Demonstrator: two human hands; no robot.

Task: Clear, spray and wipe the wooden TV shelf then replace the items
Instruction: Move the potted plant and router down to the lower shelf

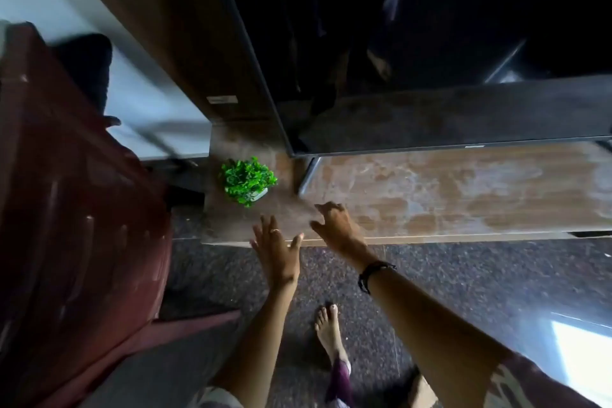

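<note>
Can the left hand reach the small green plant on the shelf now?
Probably yes. The left hand is open at the shelf edge, and only bare wood lies between it and the plant. The right hand is off to the side.

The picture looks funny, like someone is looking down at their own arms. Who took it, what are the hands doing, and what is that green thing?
A small camera worn on a person's head took it, so you see what that person sees looking down. The left hand and right hand are bare arms reaching out, and neither holds anything. They stretch toward a long brown wooden TV shelf with pale, dusty-looking patches. The green thing is a small leafy plant in a little pale pot, standing near the shelf's left end. Above it is a big black flat television. On the left is a dark red plastic chair, and a bare foot stands on the dark floor.
</note>
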